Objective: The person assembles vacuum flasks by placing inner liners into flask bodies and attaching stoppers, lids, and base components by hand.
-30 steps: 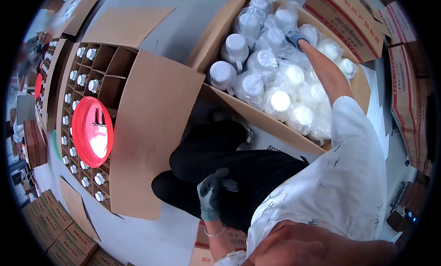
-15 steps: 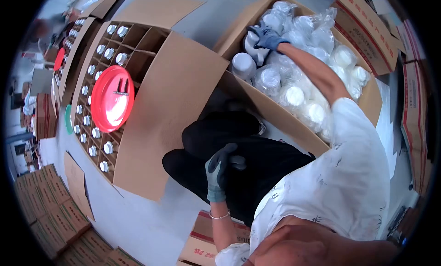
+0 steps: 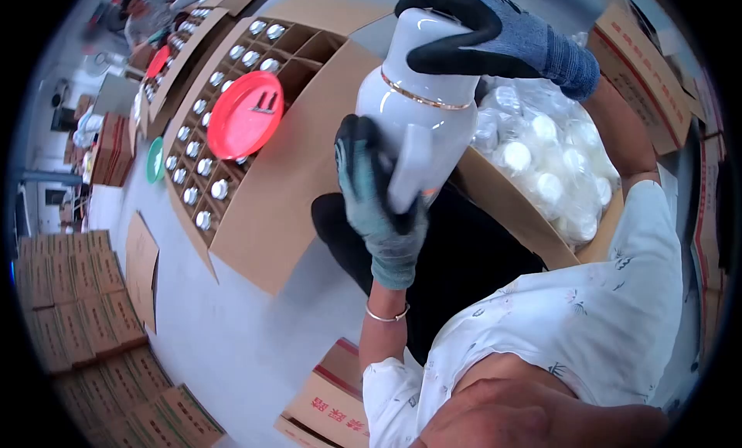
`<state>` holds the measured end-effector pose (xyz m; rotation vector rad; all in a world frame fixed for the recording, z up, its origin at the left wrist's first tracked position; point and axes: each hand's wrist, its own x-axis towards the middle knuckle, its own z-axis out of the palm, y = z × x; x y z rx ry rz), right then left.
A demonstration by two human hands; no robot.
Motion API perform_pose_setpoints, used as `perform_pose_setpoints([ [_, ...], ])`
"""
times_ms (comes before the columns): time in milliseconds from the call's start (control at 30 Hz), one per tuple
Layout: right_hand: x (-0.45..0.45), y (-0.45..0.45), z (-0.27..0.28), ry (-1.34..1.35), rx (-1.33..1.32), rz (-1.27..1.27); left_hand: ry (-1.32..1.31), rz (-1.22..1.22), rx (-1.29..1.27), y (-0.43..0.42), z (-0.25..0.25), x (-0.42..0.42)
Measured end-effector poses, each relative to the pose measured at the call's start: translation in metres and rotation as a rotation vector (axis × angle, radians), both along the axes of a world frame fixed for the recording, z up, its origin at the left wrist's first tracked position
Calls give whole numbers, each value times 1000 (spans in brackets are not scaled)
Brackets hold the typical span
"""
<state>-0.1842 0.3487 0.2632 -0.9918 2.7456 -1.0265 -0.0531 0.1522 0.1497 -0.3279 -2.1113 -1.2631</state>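
Note:
A glossy white jug (image 3: 429, 127) with a gold band round its shoulder is tilted in front of my chest. My right hand (image 3: 483, 42), in a blue and black glove, grips its narrow top between thumb and fingers. Lower down, my left hand (image 3: 379, 193), in a green and black glove, is closed against the side by a blurred white strip that looks like a handle. Behind the jug, an open carton (image 3: 510, 208) holds several white pieces wrapped in clear plastic (image 3: 545, 185).
At left stands a divided carton (image 3: 286, 193) of silver-capped items. A red dish (image 3: 243, 127) with two small dark pieces lies on it. A green dish (image 3: 154, 160), stacked cartons (image 3: 81, 309) and a printed box (image 3: 328, 405) are around. Another person (image 3: 147, 19) is in the background.
My right hand has brought the white jug out of the carton to my chest. My left hand has risen from my lap and closed on it. The view has shifted.

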Motion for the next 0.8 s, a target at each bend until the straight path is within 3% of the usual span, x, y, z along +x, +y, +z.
perform_pose_setpoints([
  [67,7,-3,0,-80,-158,310,-76,27,408,-23,-3,7],
  [133,8,-14,4,-2,-125,713,-388,-68,819,-43,-25,16],
  [167,4,-22,-4,-51,-136,902,-534,-130,880,-55,-48,25],
  [233,8,-15,-27,-435,-474,893,-700,-157,812,-70,-107,59],
  [367,5,16,-78,-343,-642,328,-719,-70,395,-53,-156,113],
  [433,8,49,-150,-202,-154,-103,-683,-16,179,-51,-164,108],
  [500,-1,109,-254,42,313,-209,-657,20,28,-61,-171,102],
  [567,8,134,-293,-13,754,-216,-629,44,-83,-69,-170,94],
  [667,32,85,-275,289,480,-234,-597,57,-219,-77,-167,83],
  [733,65,12,-207,-253,-221,-55,-563,59,-302,-80,-161,78],
  [800,96,-34,-168,-888,-810,-83,-512,55,-402,-84,-144,78],
])
